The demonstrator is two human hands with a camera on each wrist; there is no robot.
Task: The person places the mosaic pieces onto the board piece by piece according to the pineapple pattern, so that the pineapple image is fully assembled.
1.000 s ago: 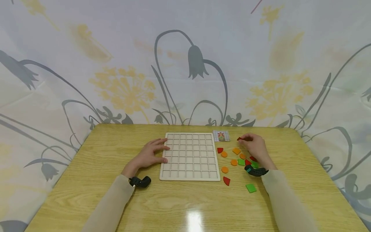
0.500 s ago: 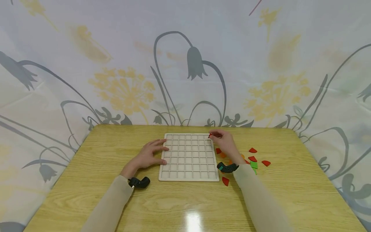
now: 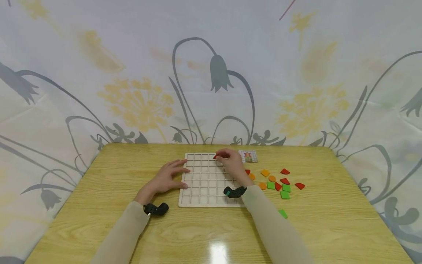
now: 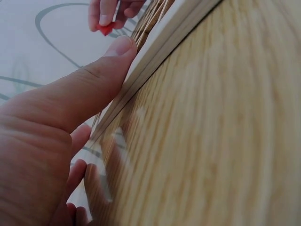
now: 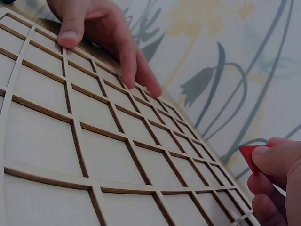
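Note:
A pale gridded board (image 3: 199,183) lies on the table, its compartments bare where they show. The left hand (image 3: 166,178) rests at the board's left edge with spread fingers; in the left wrist view its thumb (image 4: 99,77) touches the rim. Over the far part of the board, the right hand (image 3: 232,164) pinches a red piece (image 3: 215,156) between thumb and fingers. That red piece (image 5: 251,157) shows a pointed corner in the right wrist view, held above the grid. The right forearm hides the board's near right part.
Right of the board lie loose flat pieces: red ones (image 3: 299,186), orange ones (image 3: 265,172) and green ones (image 3: 285,195). A small picture card (image 3: 248,156) lies by the board's far right corner. A patterned cloth (image 3: 211,91) hangs behind the table.
The right hand has moved left from above the loose pieces to over the board, carrying the red piece. The card and pieces it covered show again. The left hand has stayed at the board's edge.

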